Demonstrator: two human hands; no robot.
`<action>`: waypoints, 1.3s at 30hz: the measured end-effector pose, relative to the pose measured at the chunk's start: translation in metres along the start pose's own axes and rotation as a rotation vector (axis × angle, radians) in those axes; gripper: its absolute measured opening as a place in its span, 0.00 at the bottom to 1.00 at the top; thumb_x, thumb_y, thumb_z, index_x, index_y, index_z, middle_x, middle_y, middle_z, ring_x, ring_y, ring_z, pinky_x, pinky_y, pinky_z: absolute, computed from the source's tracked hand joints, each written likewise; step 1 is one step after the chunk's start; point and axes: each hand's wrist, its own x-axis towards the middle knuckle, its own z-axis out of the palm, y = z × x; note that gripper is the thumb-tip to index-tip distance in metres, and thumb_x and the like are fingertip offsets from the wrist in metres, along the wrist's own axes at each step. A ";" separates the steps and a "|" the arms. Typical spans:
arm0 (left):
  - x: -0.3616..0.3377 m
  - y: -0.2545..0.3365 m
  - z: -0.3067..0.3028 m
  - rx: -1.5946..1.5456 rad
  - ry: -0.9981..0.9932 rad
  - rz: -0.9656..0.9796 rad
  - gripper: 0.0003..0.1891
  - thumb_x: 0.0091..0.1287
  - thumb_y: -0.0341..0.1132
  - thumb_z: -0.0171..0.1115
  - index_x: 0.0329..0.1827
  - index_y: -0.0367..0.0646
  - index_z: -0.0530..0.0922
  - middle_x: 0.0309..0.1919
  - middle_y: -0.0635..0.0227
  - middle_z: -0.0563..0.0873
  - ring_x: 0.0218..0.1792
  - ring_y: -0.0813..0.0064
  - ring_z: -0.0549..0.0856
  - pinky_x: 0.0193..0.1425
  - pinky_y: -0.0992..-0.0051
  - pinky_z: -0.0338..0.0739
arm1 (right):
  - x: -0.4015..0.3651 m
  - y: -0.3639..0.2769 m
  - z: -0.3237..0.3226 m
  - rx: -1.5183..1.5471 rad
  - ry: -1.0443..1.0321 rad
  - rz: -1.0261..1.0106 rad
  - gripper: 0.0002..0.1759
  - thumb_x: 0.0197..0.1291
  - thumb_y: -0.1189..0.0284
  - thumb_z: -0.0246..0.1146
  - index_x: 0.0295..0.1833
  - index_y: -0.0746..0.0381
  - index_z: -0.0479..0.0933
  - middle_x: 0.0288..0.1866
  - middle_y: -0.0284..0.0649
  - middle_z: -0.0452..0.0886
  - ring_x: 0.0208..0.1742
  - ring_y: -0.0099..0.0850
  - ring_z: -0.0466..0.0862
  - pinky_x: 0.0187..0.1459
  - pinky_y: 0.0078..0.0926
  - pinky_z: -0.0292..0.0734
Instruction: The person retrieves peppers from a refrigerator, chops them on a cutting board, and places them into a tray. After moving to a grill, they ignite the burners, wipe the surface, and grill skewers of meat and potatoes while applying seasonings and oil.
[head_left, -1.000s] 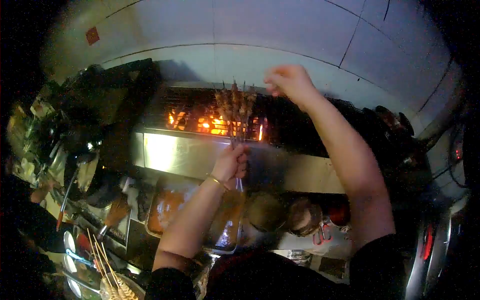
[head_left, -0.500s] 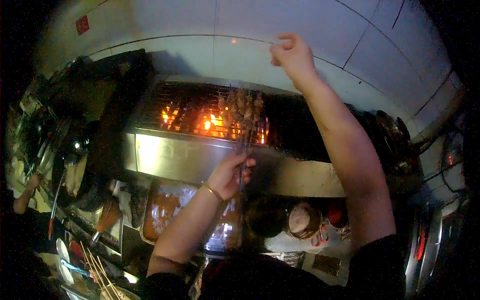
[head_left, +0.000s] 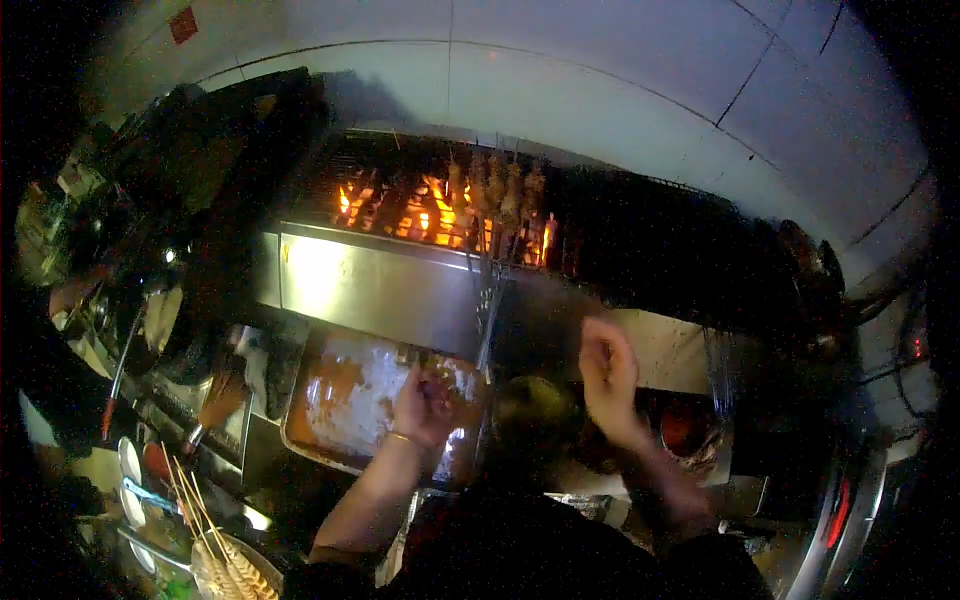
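Note:
Several meat skewers (head_left: pixel 510 190) lie across the glowing grill (head_left: pixel 385 225), their thin metal handles (head_left: pixel 487 310) sticking out over its front edge. My left hand (head_left: pixel 425 405) is below them, over a metal tray (head_left: pixel 340 385) coated with orange-brown residue. Its fingers are loosely curled, and nothing shows in them. To the right of the handles, in front of the grill's steel front panel (head_left: pixel 380 285), hovers my right hand (head_left: pixel 608 370). Its fingers are bent with a gap to the thumb, and no object is visible in it. Motion blurs both hands somewhat.
Flames rise under the grate. A reddish bowl (head_left: pixel 685 430) is right of my right wrist, near upright thin metal skewers (head_left: pixel 718 365). At left are a brush (head_left: pixel 220 400) and wooden-stick skewers (head_left: pixel 215 550). A tiled wall (head_left: pixel 600 95) stands behind the grill.
My left hand has let go of the skewer handles and moved down over the tray. My right hand has dropped from high above the grill to below its front edge. The skewers stay on the grate.

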 end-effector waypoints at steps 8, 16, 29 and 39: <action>0.006 -0.003 0.022 -0.063 0.161 0.109 0.31 0.55 0.75 0.44 0.17 0.56 0.68 0.13 0.74 0.71 0.14 0.76 0.68 0.15 0.80 0.55 | -0.080 -0.011 -0.042 -0.090 -0.231 0.271 0.06 0.62 0.78 0.55 0.44 0.62 0.76 0.30 0.32 0.76 0.28 0.17 0.70 0.30 0.16 0.65; 0.031 -0.003 -0.014 0.069 0.197 0.194 0.30 0.58 0.72 0.46 0.22 0.52 0.72 0.12 0.74 0.71 0.14 0.74 0.72 0.15 0.75 0.63 | -0.087 -0.001 -0.053 -0.008 -0.141 0.364 0.05 0.62 0.76 0.58 0.42 0.63 0.75 0.31 0.34 0.77 0.30 0.20 0.74 0.33 0.18 0.69; 0.026 -0.005 -0.008 0.016 0.277 0.370 0.16 0.64 0.52 0.57 0.41 0.51 0.68 0.20 0.70 0.74 0.18 0.73 0.74 0.15 0.75 0.68 | -0.069 -0.016 -0.039 -0.294 -0.201 0.207 0.11 0.43 0.70 0.68 0.26 0.62 0.72 0.21 0.37 0.73 0.23 0.28 0.74 0.25 0.26 0.68; 0.011 -0.034 -0.028 -0.067 0.012 0.078 0.23 0.65 0.61 0.49 0.24 0.52 0.72 0.16 0.76 0.71 0.13 0.77 0.66 0.15 0.77 0.59 | 0.135 -0.066 0.004 0.121 0.058 0.102 0.08 0.50 0.74 0.66 0.33 0.63 0.73 0.28 0.36 0.77 0.30 0.25 0.76 0.34 0.24 0.73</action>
